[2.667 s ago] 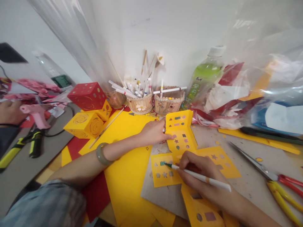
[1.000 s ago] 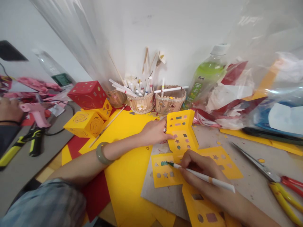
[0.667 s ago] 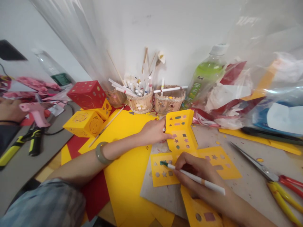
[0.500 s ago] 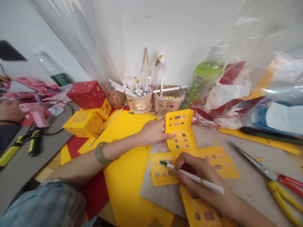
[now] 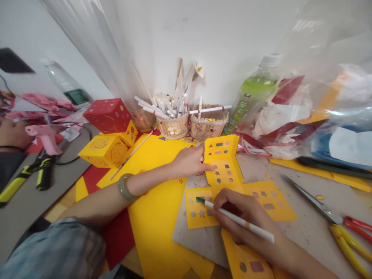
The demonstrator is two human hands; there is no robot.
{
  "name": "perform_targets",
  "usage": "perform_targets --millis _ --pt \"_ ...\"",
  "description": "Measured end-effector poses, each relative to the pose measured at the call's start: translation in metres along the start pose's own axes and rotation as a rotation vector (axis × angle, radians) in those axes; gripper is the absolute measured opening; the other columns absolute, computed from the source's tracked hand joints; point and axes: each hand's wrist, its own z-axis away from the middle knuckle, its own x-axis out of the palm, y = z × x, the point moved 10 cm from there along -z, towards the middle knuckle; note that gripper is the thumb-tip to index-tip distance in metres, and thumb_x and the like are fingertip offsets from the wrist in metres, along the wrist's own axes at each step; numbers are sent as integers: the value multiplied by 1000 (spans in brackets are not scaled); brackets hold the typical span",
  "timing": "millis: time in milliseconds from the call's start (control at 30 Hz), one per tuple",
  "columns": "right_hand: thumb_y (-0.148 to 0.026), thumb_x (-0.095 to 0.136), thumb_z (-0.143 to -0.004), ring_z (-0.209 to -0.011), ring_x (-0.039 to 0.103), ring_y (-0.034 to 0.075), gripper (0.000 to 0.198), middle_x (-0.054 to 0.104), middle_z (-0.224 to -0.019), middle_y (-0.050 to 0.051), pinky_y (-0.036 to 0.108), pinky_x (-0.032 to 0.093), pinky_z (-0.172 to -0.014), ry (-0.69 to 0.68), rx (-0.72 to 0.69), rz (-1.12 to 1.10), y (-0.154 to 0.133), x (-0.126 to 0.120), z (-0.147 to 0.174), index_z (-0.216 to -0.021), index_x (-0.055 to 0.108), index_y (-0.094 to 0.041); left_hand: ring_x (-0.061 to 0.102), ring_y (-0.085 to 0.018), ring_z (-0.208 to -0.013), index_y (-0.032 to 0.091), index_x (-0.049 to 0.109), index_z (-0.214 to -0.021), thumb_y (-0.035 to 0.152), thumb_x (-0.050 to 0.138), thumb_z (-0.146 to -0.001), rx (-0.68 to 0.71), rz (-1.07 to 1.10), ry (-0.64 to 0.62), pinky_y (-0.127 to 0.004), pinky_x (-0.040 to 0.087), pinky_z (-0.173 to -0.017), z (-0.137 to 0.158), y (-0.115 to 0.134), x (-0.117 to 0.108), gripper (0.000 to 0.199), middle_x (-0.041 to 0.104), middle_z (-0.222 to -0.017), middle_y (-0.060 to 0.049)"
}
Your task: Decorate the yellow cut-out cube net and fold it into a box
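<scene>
A yellow card box net [image 5: 221, 178] with punched stars, circles, squares and triangles lies partly folded before me. My left hand [image 5: 190, 161] grips its left edge by the upright upper panel, thumb on the card and the other fingers mostly hidden. In my right hand [image 5: 247, 211] is a white marker pen [image 5: 236, 219], held in a writing grip. Its tip touches a green-coloured patch in the net's left panel [image 5: 194, 223]. The right hand covers part of the net's middle and lower panels.
Marker baskets [image 5: 174, 130] and a green drink bottle [image 5: 252, 93] stand against the wall. Scissors [image 5: 328, 213] lie at right. Left are a yellow box [image 5: 101, 149], a red box [image 5: 107, 114] and a pink glue gun [image 5: 45, 137]. Another person's hand [image 5: 13, 135] rests at far left.
The whole view has shifted very slightly. Both hands keep their places on the card and the pen, and the pen tip stays at the green patch.
</scene>
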Motion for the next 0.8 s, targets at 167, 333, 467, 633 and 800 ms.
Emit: perform_targets --millis 167,333,467,633,800 --pt "-23 46 -84 -45 40 7 14 46 -57 -5 17 31 -39 -5 70 -60 5 -2 2 -71 43 -20 62 -28 -86 23 43 -122 58 57 -70 1 5 4 -33 48 -67 0 0 0 64 65 -101 -5" --pt "-21 47 -83 -45 39 7 15 45 -56 -5 18 30 -40 23 69 -77 9 -5 2 -69 41 -20 62 -29 -87 24 42 -123 60 57 -69 -10 14 0 -33 48 -66 0 -1 1 67 65 -102 -5" --pt "-21 49 -83 -48 39 7 13 47 -58 -5 19 29 -42 5 -1 -64 7 -1 2 -71 45 -20 62 -28 -89 26 43 -122 58 59 -69 -9 36 -2 -32 47 -66 -1 -1 1 64 65 -103 -3" --pt "-19 49 -82 -48 39 7 15 47 -58 -5 19 28 -42 -19 -19 -53 6 0 2 -68 43 -20 62 -27 -88 26 44 -122 58 58 -69 11 64 -2 -30 46 -65 0 0 1 64 65 -103 -2" --pt "-21 48 -83 -48 39 7 14 47 -60 -4 18 29 -42 -32 -19 -30 3 1 2 -70 46 -19 62 -27 -87 26 43 -123 58 57 -70 20 67 7 -30 46 -64 0 -1 1 64 65 -103 -2"
